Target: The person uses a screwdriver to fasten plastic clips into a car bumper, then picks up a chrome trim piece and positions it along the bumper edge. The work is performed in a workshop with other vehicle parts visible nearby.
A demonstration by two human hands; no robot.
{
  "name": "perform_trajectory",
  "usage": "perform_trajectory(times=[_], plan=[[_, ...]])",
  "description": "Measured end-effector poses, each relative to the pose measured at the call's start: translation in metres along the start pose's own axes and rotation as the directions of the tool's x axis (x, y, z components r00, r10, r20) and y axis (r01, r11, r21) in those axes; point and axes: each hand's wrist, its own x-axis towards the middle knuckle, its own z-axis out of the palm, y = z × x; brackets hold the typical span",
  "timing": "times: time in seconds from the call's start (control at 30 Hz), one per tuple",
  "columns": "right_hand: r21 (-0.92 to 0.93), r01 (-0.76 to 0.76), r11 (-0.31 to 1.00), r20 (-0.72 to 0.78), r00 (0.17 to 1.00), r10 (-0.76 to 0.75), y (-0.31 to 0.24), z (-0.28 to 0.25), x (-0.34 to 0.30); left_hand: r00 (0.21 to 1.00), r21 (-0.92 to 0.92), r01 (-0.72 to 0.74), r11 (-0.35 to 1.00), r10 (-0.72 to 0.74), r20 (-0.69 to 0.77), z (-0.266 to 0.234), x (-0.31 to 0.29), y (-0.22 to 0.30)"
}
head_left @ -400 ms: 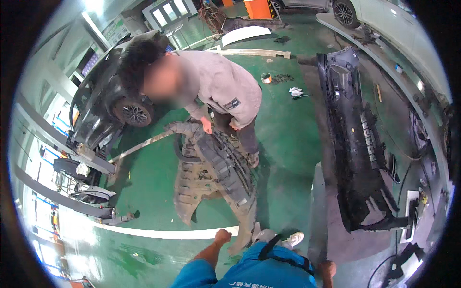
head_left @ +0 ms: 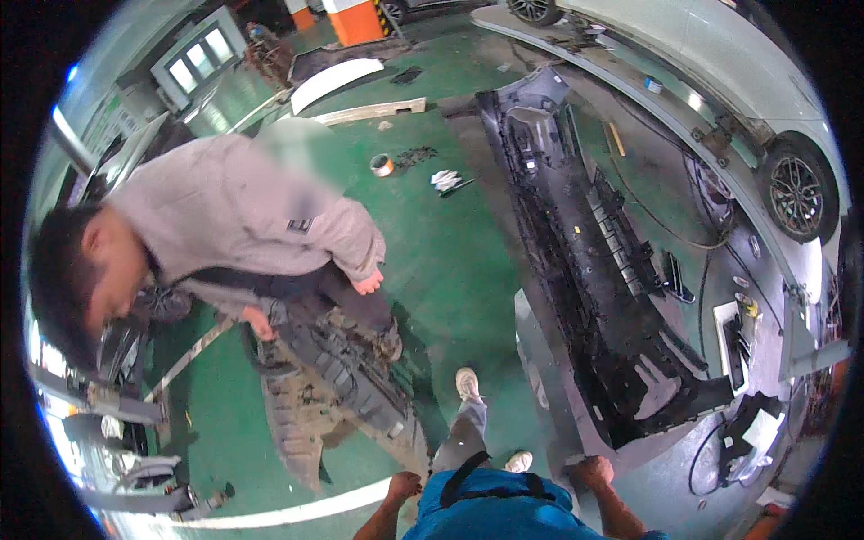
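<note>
My left hand [head_left: 404, 486] is low in front of me, fingers curled, with nothing showing in it; the lower end of a dirty grey plastic underbody shield [head_left: 310, 418] is nearest. Out to the side, my right hand [head_left: 594, 470] is also curled with nothing visible in it, near the lower end of a long black bumper cover [head_left: 585, 270] lying on the floor. A co-worker in a grey jacket [head_left: 243, 207] bends over the shield, one hand [head_left: 259, 322] at its upper edge and the other hand [head_left: 370, 283] hanging beside the knee.
A white car [head_left: 693, 63] stands on a lift platform [head_left: 621, 76] at right. An open can [head_left: 382, 165], white gloves [head_left: 445, 180] and a white curved panel [head_left: 335, 83] lie on the green floor. Hoses and cables [head_left: 706, 297] run along the right.
My view has swung right and I have stepped forward, one foot ahead. The co-worker and shield now appear further left and the bumper cover nearer the middle. Both my hands stay curled.
</note>
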Motion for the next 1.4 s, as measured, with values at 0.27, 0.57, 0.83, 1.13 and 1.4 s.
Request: perform_trajectory(times=[0.27, 0.57, 0.83, 1.13, 1.4], plan=[[0.031, 0.039, 0.999, -0.069, 0.997, -0.037, -0.073, -0.073, 0.063, 0.861, -0.019, -0.470, 0.882, 0.463, 0.211, -0.102, 0.142, 0.198], [0.125, 0.052, 0.991, -0.093, 0.995, -0.040, -0.169, -0.189, 0.095, 0.964, -0.187, -0.256, 0.949, 0.266, 0.030, -0.046, 0.208, 0.497], [0.166, 0.219, 0.962, -0.246, 0.953, -0.174, -0.289, -0.282, 0.204, 0.925, 0.084, -0.374, 0.924, 0.363, 0.115, 0.054, 0.227, 0.660], [0.102, 0.348, 0.932, -0.214, 0.922, -0.321, -0.342, -0.400, 0.289, 0.915, 0.107, -0.335, 0.936, 0.296, 0.275, 0.135, 0.234, 0.861], [-0.142, 0.475, 0.868, -0.193, 0.847, -0.495, -0.442, -0.412, 0.303, 0.838, -0.023, -0.010, 1.000, 0.021, 0.545, 0.210, 0.260, 1.002]])
